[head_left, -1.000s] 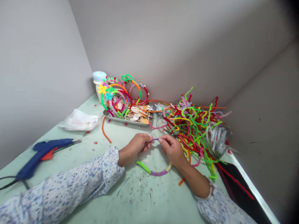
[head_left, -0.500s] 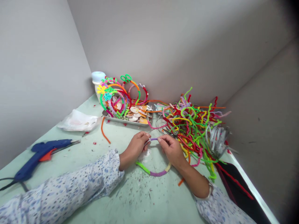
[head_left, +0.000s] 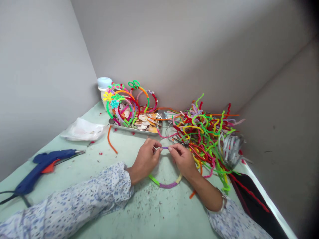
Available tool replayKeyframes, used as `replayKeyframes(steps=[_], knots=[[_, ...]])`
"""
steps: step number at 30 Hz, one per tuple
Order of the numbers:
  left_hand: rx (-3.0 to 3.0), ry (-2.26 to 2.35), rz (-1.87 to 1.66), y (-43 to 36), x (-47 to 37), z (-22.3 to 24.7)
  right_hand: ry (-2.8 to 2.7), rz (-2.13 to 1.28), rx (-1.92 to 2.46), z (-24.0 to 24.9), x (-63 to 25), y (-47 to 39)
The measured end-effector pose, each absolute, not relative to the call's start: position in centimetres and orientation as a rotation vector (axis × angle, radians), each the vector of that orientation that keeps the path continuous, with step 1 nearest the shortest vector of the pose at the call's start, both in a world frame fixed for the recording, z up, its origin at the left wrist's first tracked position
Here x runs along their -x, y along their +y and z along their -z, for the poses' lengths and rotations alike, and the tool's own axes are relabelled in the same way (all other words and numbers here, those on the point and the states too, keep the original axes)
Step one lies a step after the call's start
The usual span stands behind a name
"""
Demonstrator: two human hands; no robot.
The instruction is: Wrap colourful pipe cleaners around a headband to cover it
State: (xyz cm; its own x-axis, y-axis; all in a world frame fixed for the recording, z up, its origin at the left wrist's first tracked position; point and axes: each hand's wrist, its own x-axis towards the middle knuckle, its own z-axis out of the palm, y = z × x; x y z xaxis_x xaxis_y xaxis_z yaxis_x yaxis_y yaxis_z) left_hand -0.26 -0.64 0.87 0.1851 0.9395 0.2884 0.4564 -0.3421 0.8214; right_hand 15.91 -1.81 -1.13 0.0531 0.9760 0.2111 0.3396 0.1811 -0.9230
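Along the left edge of the tabletop (head_left: pixel 179 212), a blue glue gun (head_left: pixel 43 166) with an orange trigger lies on its side, its metal nozzle pointing rightward. Beyond it, nearer the far left corner, rests a crumpled translucent bag (head_left: pixel 83 130). A pale container (head_left: pixel 105 83) with a light-blue lid stands at that corner, partly behind colourful hoops (head_left: pixel 133 101). A short orange stem (head_left: pixel 111 142) curves in front of them. The hoops stand in a shallow metal tray (head_left: pixel 139 131) near the far edge, among shell-like pieces (head_left: pixel 143 117). My left hand (head_left: pixel 147 156) reaches in over the middle, thumb and fingers pinched on one end of a thin purple strip (head_left: pixel 165 148). The strip spans the narrow gap between my hands, level and nearly straight. Below it, a green, purple and pale-yellow arc (head_left: pixel 167 186) bows toward me; my hands hide whether it joins the strip. My right hand (head_left: pixel 183 161) pinches the strip's other end between thumb and fingers. Just beyond, toward the far right corner, spreads a tangled heap of fuzzy stems (head_left: pixel 203 127). A grey looped bundle (head_left: pixel 231 147) rests against the heap by the right edge.
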Motion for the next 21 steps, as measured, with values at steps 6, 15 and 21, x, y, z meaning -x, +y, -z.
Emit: replayKeyframes(steps=[6,15,21], knots=[[-1.899,1.320,-1.065,-0.6,0.3,-1.1,-1.457,-0.807,1.342,1.1,-15.9,-1.8],[-1.571,1.247,-0.943,0.3,0.1,0.0,-1.454,-0.809,1.350,0.9,-15.9,-1.9],[-1.424,1.229,-0.819,0.6,0.1,-0.4,-1.473,-0.815,1.335,1.2,-16.0,-1.8]])
